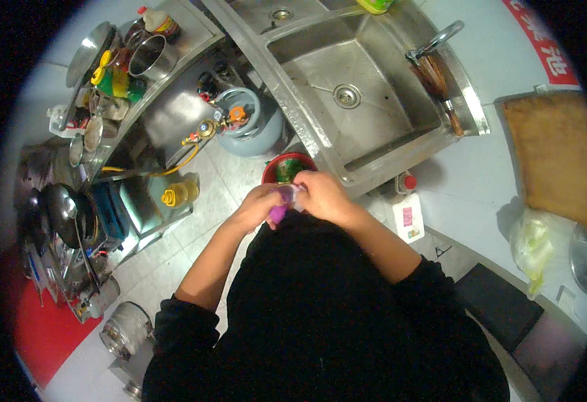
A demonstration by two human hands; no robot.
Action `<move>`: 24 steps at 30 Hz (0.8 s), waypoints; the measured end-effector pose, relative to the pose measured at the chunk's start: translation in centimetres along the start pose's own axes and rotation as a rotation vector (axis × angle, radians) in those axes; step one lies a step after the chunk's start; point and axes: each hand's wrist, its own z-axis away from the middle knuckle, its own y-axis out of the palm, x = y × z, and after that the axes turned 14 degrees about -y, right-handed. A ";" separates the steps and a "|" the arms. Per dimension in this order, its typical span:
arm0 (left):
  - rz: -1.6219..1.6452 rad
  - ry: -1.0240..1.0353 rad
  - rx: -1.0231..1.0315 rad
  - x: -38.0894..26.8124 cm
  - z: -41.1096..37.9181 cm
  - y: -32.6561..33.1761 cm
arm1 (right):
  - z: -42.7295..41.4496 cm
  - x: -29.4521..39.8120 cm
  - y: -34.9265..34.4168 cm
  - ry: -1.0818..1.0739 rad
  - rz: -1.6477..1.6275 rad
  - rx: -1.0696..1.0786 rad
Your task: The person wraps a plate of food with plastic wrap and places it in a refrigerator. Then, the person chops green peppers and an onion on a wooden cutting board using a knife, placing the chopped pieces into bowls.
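Both hands are close together in front of my body, at the near edge of a red bucket or basin (269, 173) with something green (290, 171) in it. My left hand (263, 205) grips a small purple item (277, 214), partly covered by the fingers. My right hand (322, 197) holds a thin, translucent whitish piece (299, 197) beside it, perhaps plastic; whether the two pieces are joined cannot be told. A stainless steel sink (374, 108) lies just beyond the right hand.
A grey gas cylinder (253, 130) stands on the tiled floor, with a bottle of yellow liquid (180, 194) nearer the stove side. A brush (436, 85) lies on the sink's right rim. A wooden board (555, 151) and a plastic bag of vegetables (534, 243) are at the right.
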 end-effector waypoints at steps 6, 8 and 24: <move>0.447 0.118 0.344 1.2 0.7 -2.5 | -0.2 -0.9 -0.8 0.043 0.097 -0.105; 0.617 0.149 0.454 2.5 0.7 -3.9 | -0.8 -1.0 -0.3 0.103 0.172 -0.149; 0.975 0.160 0.105 6.8 -2.2 -2.8 | -0.8 -8.7 7.1 0.241 -0.126 0.048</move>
